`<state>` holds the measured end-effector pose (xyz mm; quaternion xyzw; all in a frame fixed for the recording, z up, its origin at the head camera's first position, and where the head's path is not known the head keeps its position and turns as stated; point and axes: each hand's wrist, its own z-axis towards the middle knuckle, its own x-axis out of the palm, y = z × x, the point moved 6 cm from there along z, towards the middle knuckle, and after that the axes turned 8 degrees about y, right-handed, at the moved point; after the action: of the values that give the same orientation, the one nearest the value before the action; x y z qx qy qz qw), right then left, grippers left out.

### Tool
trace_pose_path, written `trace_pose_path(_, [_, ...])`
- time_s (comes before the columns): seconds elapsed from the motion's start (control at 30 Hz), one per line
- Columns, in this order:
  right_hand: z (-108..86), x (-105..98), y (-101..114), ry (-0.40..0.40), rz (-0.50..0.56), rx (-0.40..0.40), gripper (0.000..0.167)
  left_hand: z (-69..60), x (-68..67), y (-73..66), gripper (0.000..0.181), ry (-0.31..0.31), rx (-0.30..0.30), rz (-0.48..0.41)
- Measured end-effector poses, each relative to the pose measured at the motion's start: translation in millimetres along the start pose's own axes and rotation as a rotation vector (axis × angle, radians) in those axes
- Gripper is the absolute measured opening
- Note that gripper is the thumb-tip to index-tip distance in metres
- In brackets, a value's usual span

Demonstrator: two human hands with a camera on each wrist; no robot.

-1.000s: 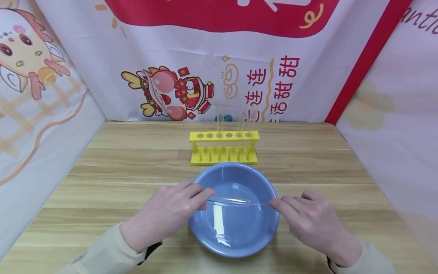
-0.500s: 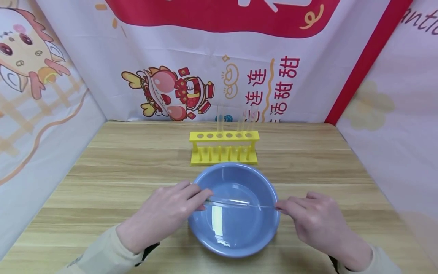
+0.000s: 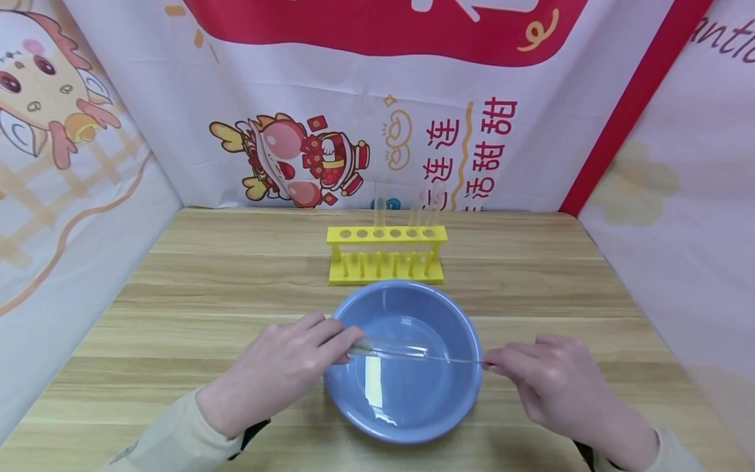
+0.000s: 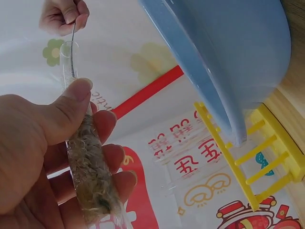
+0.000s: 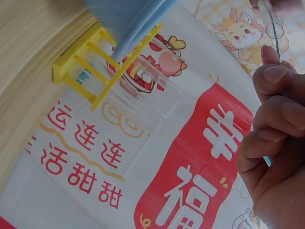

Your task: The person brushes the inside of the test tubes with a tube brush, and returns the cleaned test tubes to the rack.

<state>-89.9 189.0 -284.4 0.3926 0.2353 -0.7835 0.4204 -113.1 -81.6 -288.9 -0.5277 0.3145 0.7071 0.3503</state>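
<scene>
Across the top and sides of the head view, a white and red printed cloth backdrop [image 3: 330, 72]. Over the lower half, a wooden table [image 3: 236, 269]. On it, at lower centre, a round blue basin [image 3: 413, 400].

From the lower left corner, extends the left hand [image 3: 289, 364], back upward, wrist roughly in line with the sleeved forearm [image 3: 177, 432], and grips a clear test tube [image 3: 404, 351] above the basin; in the left wrist view, lays the thumb across the near side and curls the fingers behind, tips showing beyond the tube. From the lower right corner, angles the right hand [image 3: 560, 387] toward the basin, knuckles up and fingers folded, and pinches a thin brush wire [image 3: 454, 360] just beside the right rim; in the right wrist view, dim and cut by the frame's edge, probably does so between thumb and index finger.

Near the centre, beyond the basin, a yellow rack [image 3: 386, 280] with clear tubes [image 3: 379, 213] upright in it. At lower centre, holds the test tube nearly level, mouth to the right, with the brush wire leading out of it. Smallest, inside the test tube at lower left of the left wrist view, pale brush bristles [image 4: 91, 176].
</scene>
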Motion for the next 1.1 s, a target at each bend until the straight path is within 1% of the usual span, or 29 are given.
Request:
trace_pose_path(0.2, [-1.9, -3.2, -2.1, -0.011, 0.015, 0.001, 0.039, -1.6, 0.2, -0.5, 0.041, -0.006, 0.009, -0.001])
trace_pose_path(0.33, [-4.7, -2.9, -5.1, 0.029, 0.038, 0.021, 0.039, -2.1, 0.6, -0.4, 0.043, 0.002, 0.004, -0.001])
trace_pose_path(0.47, [-7.3, -2.7, -8.5, 0.045, 0.068, 0.029, 0.038, -2.7, 0.6, -0.2, 0.047, 0.01, -0.004, 0.013])
trace_pose_path(0.6, [-10.1, -3.9, -13.2, 0.048, 0.101, 0.033, 0.038, -3.4, -0.6, 0.0, 0.047, -0.005, -0.003, 0.034])
trace_pose_path(0.73, [-13.3, -5.1, -19.1, 0.062, 0.133, 0.055, 0.038, -3.7, -2.8, 0.6, 0.047, -0.041, 0.005, 0.054])
trace_pose_path(0.8, [-14.8, -5.4, -21.9, 0.064, 0.171, 0.058, 0.037, -3.6, -3.5, 1.3, 0.049, -0.051, 0.006, 0.062])
trace_pose_path(0.87, [-15.9, -5.2, -24.6, 0.087, 0.202, 0.075, 0.038, -3.4, -3.8, 2.0, 0.049, -0.053, 0.005, 0.068])
trace_pose_path(0.97, [-16.9, -5.0, -27.9, 0.122, 0.258, 0.102, 0.038, -3.6, -3.5, 3.5, 0.051, -0.03, -0.005, 0.066])
trace_pose_path(1.03, [-17.3, -5.0, -29.7, 0.156, 0.276, 0.132, 0.038, -4.0, -3.7, 3.9, 0.051, -0.024, -0.009, 0.066])
trace_pose_path(1.1, [-18.2, -5.2, -31.2, 0.163, 0.312, 0.141, 0.034, -4.5, -3.9, 4.4, 0.051, -0.013, -0.017, 0.065])
